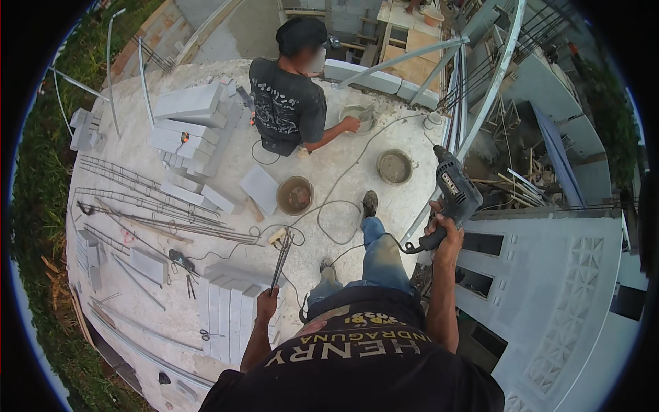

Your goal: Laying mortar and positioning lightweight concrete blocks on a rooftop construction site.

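Note:
My right hand (pixel 447 237) is wrapped round the handle of a dark power drill (pixel 456 189), held out at my right side. The drill's long bit points up and away, toward a small pale container (pixel 432 121) near the slab's edge. From the drill's handle a black cord loops down across my leg. My left hand (pixel 268 301) is closed round a few thin metal rods (pixel 281 257), which stick up and forward from the fist. Past the rods' far ends lies a pale yellowish object (pixel 277 238) on the slab, its kind unclear.
A co-worker (pixel 288 96) crouches ahead, one hand at a mortar bucket (pixel 357 118). Two more buckets (pixel 295 196) (pixel 394 167) stand between us. Cords (pixel 336 202) trail over the concrete slab. Light blocks (pixel 237 309) and long rebar cages (pixel 151 192) lie left. The slab drops off right.

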`<state>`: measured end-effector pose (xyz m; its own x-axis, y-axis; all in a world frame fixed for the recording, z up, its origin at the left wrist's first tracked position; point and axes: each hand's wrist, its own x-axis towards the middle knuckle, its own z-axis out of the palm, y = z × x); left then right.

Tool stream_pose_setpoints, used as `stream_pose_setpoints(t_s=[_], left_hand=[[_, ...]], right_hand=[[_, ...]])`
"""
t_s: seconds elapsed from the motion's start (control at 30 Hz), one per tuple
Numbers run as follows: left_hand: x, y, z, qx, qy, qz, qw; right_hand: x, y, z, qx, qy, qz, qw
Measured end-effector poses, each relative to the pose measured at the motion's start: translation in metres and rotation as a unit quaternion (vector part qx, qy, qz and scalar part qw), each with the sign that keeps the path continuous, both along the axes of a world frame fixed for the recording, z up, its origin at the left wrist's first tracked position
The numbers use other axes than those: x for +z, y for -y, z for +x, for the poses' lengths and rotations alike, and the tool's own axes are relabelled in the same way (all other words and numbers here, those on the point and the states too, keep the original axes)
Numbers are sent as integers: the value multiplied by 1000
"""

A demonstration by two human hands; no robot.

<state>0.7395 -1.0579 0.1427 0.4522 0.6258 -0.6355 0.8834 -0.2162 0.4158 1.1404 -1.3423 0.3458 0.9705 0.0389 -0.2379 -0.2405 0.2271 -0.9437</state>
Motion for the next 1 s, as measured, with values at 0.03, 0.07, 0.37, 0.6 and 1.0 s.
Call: stream_pose_setpoints(t_s=[0.03, 0.07, 0.37, 0.6, 1.0], left_hand=[[3, -3, 6, 4, 6, 5, 1000], [5, -2, 15, 9, 11, 11, 1000], [8, 31, 85, 106, -63, 2, 992], [28, 65, 160, 155, -35, -2, 987], [48, 54, 268, 149, 61, -12, 987]], right_hand=[[-9, -3, 11, 6, -24, 29, 999], [-16, -5, 25, 13, -49, 59, 997], [-73, -23, 142, -37, -289, 200, 935], [-108, -8, 199, -47, -405, 213, 888], [-81, -29, 262, -40, -366, 288, 884]])
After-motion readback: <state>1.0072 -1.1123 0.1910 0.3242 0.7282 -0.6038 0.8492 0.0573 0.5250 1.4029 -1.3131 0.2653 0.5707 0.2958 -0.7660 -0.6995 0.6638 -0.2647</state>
